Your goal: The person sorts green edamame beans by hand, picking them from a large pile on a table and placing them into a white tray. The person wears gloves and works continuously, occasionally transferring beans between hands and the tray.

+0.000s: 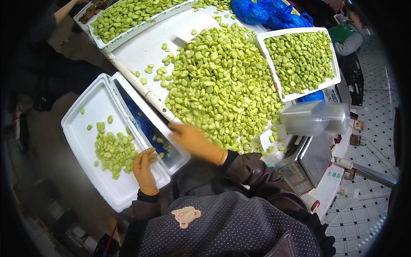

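Both of my hands wear orange gloves. My left hand (145,170), fingers bent together, is over the near right rim of a white foam box (80,138) that holds a small heap of shelled broad beans (112,151). Whether a bean is between its fingers cannot be told. My right hand (196,141), blurred, reaches over the table's near edge, beside a large pile of broad beans (221,83); its fingertips are unclear. Between the hands lies a second foam box (183,159) with a blue lining and a few beans inside.
Full foam boxes of beans stand at the back left (128,32) and right (332,57). Blue plastic bags (273,14) lie at the back. Stacked clear plastic containers (303,119) and a weighing scale (308,167) are at my right. Parts of other people show at the upper edges.
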Demonstrator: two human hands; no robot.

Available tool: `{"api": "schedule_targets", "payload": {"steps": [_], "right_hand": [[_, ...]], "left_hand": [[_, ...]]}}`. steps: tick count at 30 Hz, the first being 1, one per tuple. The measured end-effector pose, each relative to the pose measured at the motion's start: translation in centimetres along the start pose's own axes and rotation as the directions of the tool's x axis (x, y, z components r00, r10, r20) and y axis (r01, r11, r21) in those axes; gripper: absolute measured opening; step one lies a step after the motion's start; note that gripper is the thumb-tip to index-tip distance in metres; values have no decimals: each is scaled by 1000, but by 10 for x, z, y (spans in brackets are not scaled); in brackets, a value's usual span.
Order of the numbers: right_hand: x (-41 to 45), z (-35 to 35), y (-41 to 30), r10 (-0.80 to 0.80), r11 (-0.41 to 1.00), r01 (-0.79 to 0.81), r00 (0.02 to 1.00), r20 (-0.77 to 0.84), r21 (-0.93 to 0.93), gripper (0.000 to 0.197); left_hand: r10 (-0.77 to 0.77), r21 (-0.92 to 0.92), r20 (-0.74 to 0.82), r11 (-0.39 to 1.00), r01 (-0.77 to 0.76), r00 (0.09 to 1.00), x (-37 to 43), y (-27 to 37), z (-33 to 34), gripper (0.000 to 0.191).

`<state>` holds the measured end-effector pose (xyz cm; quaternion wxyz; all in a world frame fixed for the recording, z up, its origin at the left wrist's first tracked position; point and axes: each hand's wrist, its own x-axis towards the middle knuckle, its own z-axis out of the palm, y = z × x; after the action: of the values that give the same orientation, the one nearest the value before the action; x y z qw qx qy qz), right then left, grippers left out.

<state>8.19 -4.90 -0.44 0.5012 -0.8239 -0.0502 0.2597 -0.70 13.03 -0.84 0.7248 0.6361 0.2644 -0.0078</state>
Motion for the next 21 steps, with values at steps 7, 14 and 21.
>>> {"api": "schedule_targets", "payload": {"steps": [7,14,21], "right_hand": [[56,-94,45,-606,669,202,706,-368,-715,25],[18,-136,83,-198,975,206,654,-730,-81,14],[-1,-126,75,69,985,-157,736,-674,-70,19]], "left_hand": [[-4,18,80,1000,2,997,-5,5,11,23],[-10,-23,134,1000,13,991,-4,4,18,22],[-52,-26,196,998,59,979,-1,7,33,21]]}}
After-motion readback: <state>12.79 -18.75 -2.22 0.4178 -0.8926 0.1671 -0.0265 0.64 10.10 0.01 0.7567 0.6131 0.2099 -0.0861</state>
